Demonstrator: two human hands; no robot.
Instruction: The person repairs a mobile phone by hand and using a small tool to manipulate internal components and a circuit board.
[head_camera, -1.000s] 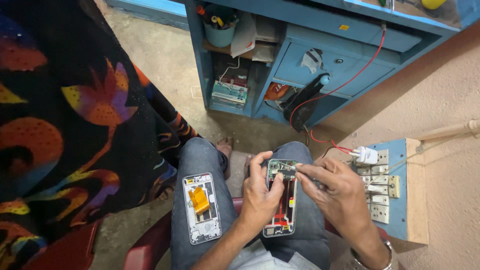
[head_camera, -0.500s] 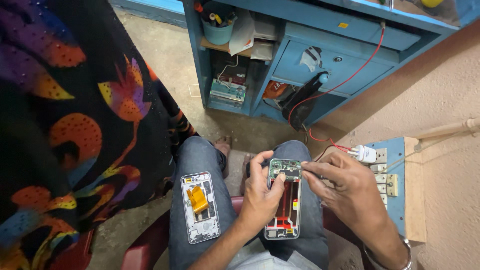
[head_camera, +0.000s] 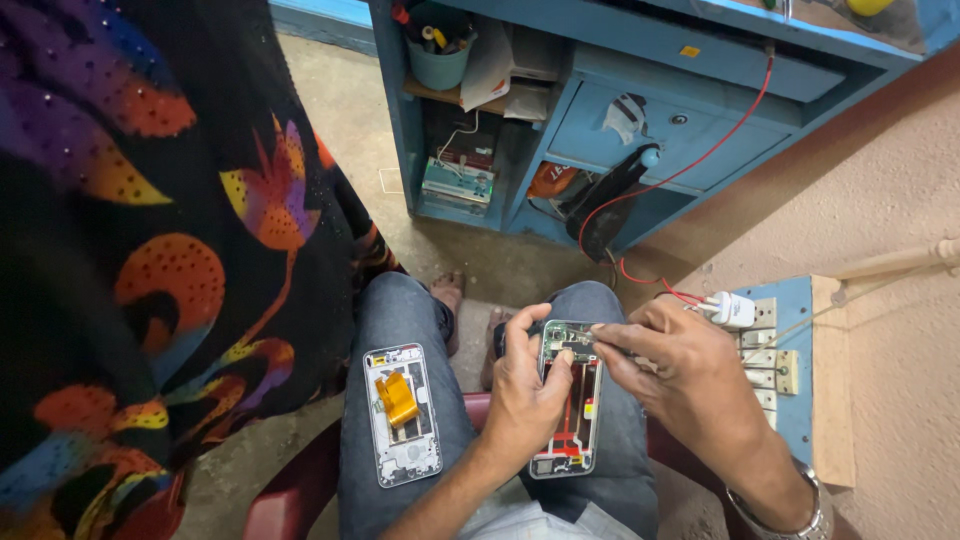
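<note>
Two hands work on one opened phone (head_camera: 567, 400) resting on the right thigh: the left hand (head_camera: 530, 385) grips its left edge with the thumb on the upper board, and the right hand (head_camera: 680, 375) pinches at a small part near the top end. Compared with a second ago, the right fingertips sit closer in over the board and the phone lies a little lower on the leg. A second phone frame with an orange flex strip (head_camera: 402, 412) lies untouched on the left thigh, a blue desk (head_camera: 620, 110) beyond and a socket board (head_camera: 770, 360) at right
</note>
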